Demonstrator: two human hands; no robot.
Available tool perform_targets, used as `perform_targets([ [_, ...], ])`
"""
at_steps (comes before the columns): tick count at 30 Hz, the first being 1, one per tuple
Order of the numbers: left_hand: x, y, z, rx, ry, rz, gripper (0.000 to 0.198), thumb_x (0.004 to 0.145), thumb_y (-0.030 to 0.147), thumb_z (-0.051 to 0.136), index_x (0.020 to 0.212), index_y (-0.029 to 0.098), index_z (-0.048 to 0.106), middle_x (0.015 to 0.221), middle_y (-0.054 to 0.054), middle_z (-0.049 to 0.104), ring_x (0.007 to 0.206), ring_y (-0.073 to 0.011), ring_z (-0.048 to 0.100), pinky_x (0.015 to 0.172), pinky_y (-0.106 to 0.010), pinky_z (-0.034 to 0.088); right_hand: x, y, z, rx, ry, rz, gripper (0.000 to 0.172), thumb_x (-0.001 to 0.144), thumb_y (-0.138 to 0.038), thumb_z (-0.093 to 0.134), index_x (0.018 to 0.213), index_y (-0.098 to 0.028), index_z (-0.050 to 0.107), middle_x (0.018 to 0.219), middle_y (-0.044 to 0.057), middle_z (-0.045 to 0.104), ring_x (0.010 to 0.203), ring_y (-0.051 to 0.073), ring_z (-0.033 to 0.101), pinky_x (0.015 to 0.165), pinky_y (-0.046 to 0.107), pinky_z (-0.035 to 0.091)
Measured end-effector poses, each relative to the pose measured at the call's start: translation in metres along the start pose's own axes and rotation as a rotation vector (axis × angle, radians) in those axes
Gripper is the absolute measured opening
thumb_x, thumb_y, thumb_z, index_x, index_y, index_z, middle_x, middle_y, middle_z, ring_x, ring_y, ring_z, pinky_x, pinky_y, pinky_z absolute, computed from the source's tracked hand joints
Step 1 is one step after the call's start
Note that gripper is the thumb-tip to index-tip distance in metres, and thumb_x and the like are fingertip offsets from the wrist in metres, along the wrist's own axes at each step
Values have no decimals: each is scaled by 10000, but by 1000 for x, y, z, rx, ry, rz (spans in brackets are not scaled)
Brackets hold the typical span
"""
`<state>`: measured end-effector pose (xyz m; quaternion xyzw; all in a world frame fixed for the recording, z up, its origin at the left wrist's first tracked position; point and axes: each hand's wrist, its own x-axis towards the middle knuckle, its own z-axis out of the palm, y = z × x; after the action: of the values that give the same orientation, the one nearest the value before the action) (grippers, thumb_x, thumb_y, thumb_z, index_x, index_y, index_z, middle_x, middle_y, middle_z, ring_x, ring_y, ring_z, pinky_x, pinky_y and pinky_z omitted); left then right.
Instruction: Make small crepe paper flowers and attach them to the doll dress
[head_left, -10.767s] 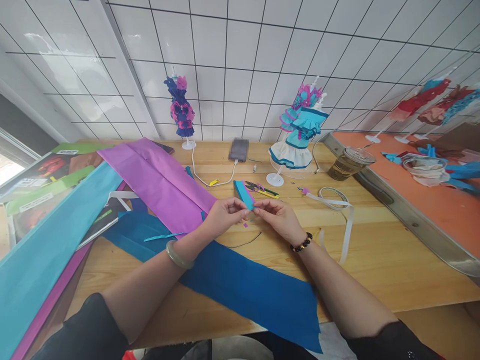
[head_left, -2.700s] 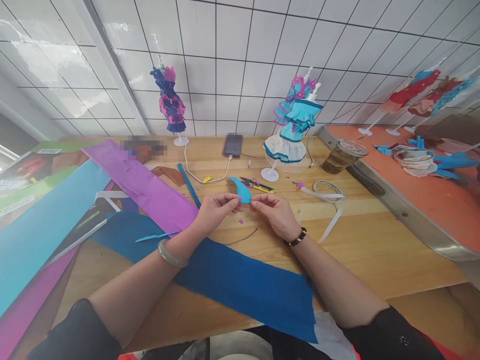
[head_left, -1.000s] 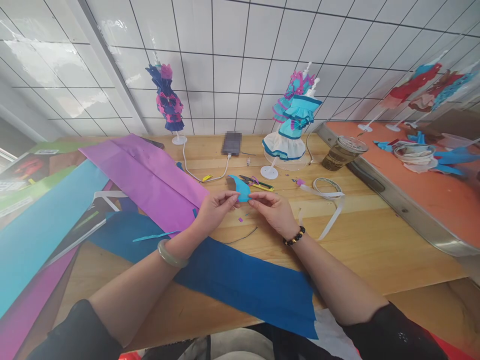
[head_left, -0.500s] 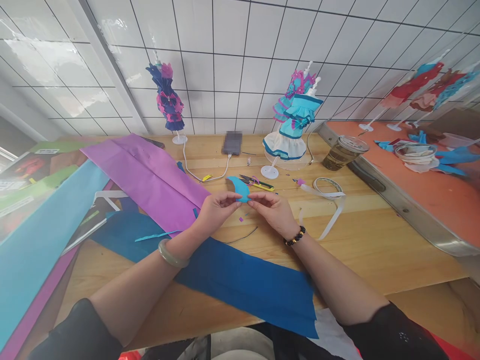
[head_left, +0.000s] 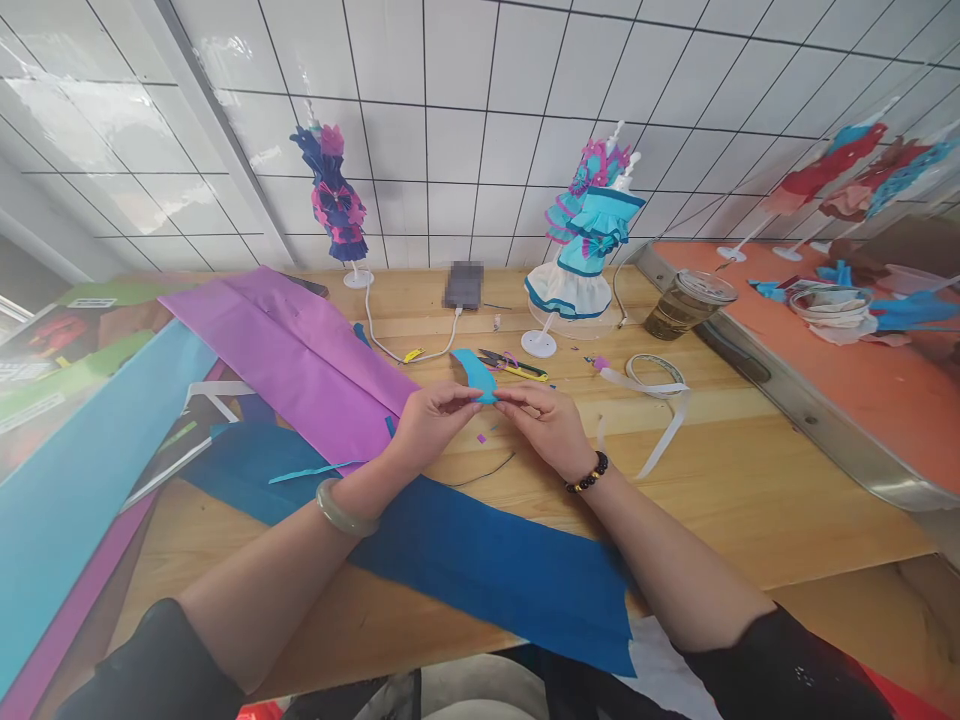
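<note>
Turquoise strip (head_left: 472, 368), 1 piece: near end pinched between left hand (head_left: 437, 415) and right hand (head_left: 547, 420).
Fingertips closer together than 1 second ago, less of the near end showing; probably a small fold being worked there. Far end free, just beside yellow-handled snips (head_left: 525, 369), the nearest obstacle. Also: 1 dark blue sheet (head_left: 495, 570), partly under the left forearm; 1 purple sheet (head_left: 300, 350); 1 white ribbon (head_left: 663, 436).

Small strip (head_left: 475, 371) now plain bright blue in view, instead of earlier pink-edged stripes
</note>
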<state>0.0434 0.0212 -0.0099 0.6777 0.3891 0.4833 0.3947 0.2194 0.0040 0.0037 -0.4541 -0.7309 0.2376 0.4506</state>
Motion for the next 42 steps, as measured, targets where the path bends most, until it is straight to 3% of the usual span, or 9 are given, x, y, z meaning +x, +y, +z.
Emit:
perform_targets([
  [17,0,7,-3,116,-6,1,155,739,294,575,818,210,679,786,-29,674,742,-156,605,662,-266,481,0,-2,0,6,-9,69,148,786,-291,542,835,-231,668,830,34,667,801,181,597,732,320,462],
  [22,0,4,-3,48,-13,-67,166,723,314,592,799,189,671,786,-32,682,748,-163,618,688,-275,491,-1,-2,2,131,-53,171,166,781,-301,543,843,-193,653,727,30,662,668,158,617,656,296,480],
  [27,0,0,-2,-61,-24,-169,235,677,367,630,786,159,645,780,-40,682,726,-169,625,680,-280,501,-1,-3,3,277,-87,270,192,767,-326,558,863,-178,632,792,47,676,657,156,631,677,311,499],
  [42,0,2,-1,-78,-26,-167,245,666,384,636,765,160,650,761,-38,683,713,-167,625,676,-278,504,2,-2,2,377,-60,355,227,680,-345,650,835,-180,656,728,34,681,663,157,629,683,311,508],
])
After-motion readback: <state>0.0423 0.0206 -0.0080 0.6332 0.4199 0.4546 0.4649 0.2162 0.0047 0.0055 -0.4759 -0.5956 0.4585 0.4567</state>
